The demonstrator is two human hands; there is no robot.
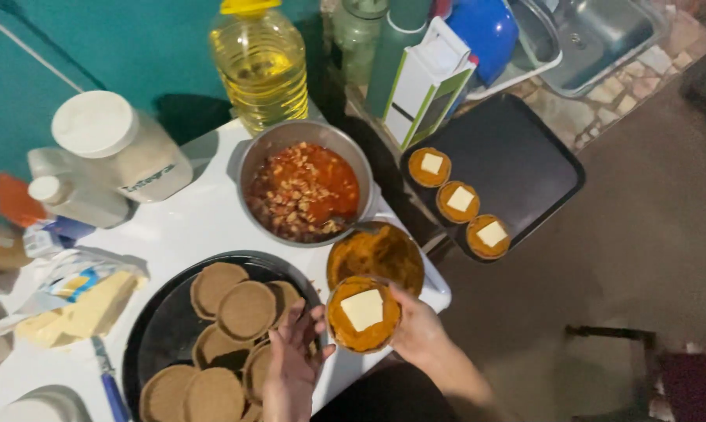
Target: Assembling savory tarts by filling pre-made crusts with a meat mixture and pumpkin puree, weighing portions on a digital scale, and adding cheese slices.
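Right hand [419, 332] under sauced dough round [363, 314] (cheese-topped) — left hand [290, 359] over plain rounds [235, 312]

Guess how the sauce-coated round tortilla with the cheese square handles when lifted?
Sauce-coated round tortilla in the right hand: probably floppy and slippery, since it looks wet and thin. The white cheese square lies loose on top, so tilting may slide it off.
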